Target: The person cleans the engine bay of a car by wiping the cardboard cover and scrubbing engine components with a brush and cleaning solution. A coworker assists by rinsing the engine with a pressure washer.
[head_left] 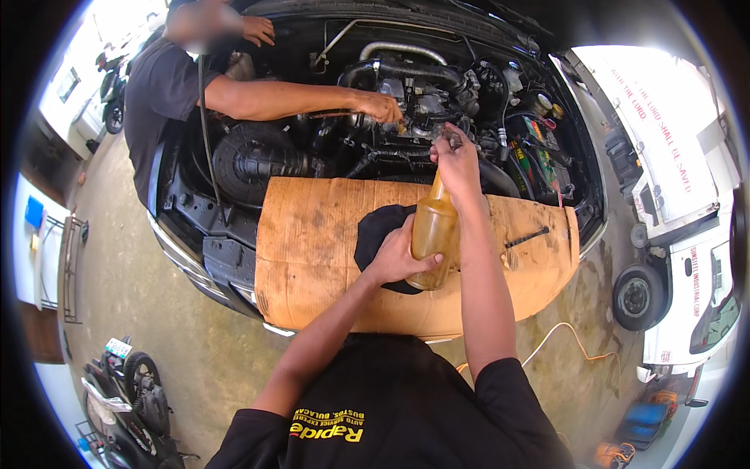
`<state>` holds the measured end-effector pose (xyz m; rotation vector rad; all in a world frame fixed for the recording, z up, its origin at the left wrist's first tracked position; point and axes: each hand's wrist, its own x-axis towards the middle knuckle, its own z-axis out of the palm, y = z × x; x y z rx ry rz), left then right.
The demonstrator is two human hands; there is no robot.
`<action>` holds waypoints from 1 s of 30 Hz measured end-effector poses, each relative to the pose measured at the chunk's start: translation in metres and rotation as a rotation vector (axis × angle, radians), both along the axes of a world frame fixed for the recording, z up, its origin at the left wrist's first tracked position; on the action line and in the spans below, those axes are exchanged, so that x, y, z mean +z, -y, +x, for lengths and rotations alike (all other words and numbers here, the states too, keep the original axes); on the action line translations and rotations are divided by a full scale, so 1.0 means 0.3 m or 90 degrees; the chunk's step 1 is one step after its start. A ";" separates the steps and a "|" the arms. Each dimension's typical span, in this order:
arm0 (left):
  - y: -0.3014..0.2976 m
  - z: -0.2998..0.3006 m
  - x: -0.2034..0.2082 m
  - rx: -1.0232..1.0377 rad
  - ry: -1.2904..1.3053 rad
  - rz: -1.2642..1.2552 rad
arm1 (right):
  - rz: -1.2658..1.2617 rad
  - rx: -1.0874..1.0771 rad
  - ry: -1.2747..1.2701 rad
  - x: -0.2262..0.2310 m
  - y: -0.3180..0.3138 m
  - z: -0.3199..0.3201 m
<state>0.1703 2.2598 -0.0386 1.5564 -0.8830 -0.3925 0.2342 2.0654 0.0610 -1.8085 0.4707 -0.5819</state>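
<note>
A tilted glass bottle (434, 227) with a yellowish-brown tint is between my hands, its neck pointing toward the engine (426, 105). My left hand (397, 256) wraps round the lower body, thumb across the glass. Up at the neck, my right hand (459, 162) closes its fingers about the bottle's top; the mouth is hidden. Under the bottle lies a black cloth (376, 238), on a stained cardboard sheet (301, 234) that covers the front of the open engine bay. To the right on this sheet rests a thin black rod-like tool (527, 237).
At the left a co-worker (168, 94) leans in, one hand (380, 106) over the engine. A prop rod (206, 133) stands at the bay's left side, a battery (543, 156) sits at its right. Motorcycles, a white truck (687, 273) and an orange cord (578, 332) surround the car.
</note>
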 end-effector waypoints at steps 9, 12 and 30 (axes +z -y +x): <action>0.003 0.001 -0.001 0.002 0.016 0.014 | 0.011 -0.013 -0.016 0.019 0.003 -0.010; 0.006 0.001 -0.004 -0.003 0.009 0.017 | 0.023 0.004 -0.004 0.011 0.016 -0.014; 0.006 0.007 0.033 -0.002 0.008 0.083 | 0.103 -0.017 0.011 -0.005 0.059 -0.018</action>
